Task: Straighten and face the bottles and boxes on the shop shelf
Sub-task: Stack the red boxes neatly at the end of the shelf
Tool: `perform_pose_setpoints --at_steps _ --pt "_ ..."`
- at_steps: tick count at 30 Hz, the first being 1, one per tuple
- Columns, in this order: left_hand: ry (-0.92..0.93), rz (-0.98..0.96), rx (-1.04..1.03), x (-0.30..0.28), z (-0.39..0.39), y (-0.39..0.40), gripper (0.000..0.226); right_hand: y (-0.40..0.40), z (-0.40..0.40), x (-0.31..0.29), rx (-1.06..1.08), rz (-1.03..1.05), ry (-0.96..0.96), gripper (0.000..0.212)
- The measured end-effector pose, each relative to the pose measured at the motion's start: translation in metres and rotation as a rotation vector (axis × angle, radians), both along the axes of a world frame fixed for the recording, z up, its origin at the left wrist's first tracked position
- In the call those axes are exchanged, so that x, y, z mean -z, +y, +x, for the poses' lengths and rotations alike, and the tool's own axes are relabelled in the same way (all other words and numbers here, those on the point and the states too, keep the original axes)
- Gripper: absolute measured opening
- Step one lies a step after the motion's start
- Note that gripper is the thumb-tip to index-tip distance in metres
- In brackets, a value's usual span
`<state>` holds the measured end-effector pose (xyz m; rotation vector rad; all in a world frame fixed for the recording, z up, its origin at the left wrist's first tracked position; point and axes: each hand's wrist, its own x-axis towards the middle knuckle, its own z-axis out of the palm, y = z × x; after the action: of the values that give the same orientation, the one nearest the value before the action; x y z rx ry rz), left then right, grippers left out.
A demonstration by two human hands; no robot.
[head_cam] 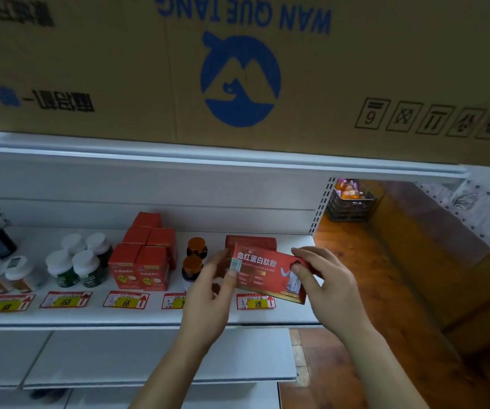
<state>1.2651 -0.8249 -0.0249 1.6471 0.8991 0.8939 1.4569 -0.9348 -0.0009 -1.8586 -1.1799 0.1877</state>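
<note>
A flat red box with white lettering is tilted, its front towards me, just above the white shelf near its right end. My left hand pinches its left edge and my right hand grips its right edge. A second red box lies behind it. Left of my hands stand two brown bottles with copper caps, several small red boxes in rows, green bottles with white caps, and more white-capped bottles.
Red and yellow price tags line the shelf's front edge. A large cardboard carton sits on the shelf above. To the right are a wooden floor, a wooden counter and a dark crate of goods. Lower shelves lie below.
</note>
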Motion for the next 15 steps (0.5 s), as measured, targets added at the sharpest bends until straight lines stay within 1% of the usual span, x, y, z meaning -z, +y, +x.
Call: perform_pose_setpoints --at_steps 1,3,6,8,10,11,13,15 --pt "-0.027 -0.025 -0.006 -0.002 -0.002 -0.002 0.031 -0.001 -0.003 -0.001 -0.003 0.025 0.064 0.023" --pt "-0.071 -0.054 -0.038 -0.005 -0.005 -0.006 0.031 -0.002 -0.010 -0.004 0.008 0.072 0.205 0.030" --pt "-0.170 -0.108 -0.146 -0.006 -0.005 -0.014 0.024 -0.008 -0.021 -0.001 0.051 0.101 0.340 0.042" --pt "-0.208 -0.149 -0.181 -0.009 -0.006 -0.019 0.024 -0.014 -0.029 0.003 0.076 0.107 0.419 0.036" --pt "-0.208 -0.154 -0.163 -0.014 -0.009 -0.020 0.027 -0.018 -0.035 0.004 0.086 0.135 0.448 0.021" --pt "-0.195 -0.144 -0.151 -0.017 -0.011 -0.019 0.030 -0.019 -0.038 0.003 0.084 0.148 0.437 0.018" --pt "-0.153 -0.113 -0.125 -0.020 -0.016 -0.016 0.033 -0.020 -0.045 0.000 0.096 0.161 0.385 0.019" --pt "-0.118 -0.082 -0.088 -0.026 -0.019 -0.016 0.025 -0.023 -0.050 -0.003 0.120 0.171 0.346 0.024"
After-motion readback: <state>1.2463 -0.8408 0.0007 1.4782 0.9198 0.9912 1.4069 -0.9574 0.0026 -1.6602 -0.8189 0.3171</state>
